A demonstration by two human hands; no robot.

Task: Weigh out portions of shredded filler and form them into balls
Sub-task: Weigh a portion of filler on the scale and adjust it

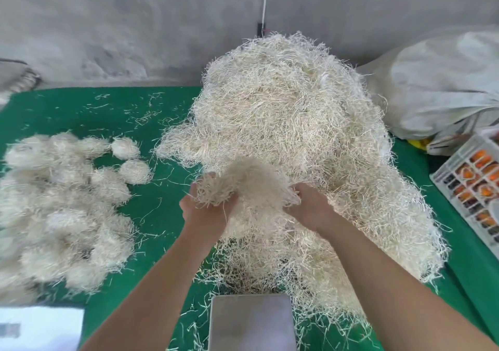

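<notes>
A big mound of pale shredded filler (291, 124) covers the middle and right of the green table (81, 113). At its near left edge both hands grip one tuft of filler (245, 183), blurred by motion. My left hand (202, 210) holds the tuft's left side and my right hand (310, 205) its right side. Several formed filler balls (62, 205) lie heaped at the left. The grey scale pan (252, 322) sits bare at the bottom centre, under my forearms.
A white crate (469, 186) with orange and dark items stands at the right edge. A large white sack (442, 86) leans against the grey wall behind it. A white sheet (40, 326) lies at the bottom left. Loose strands litter the green cloth.
</notes>
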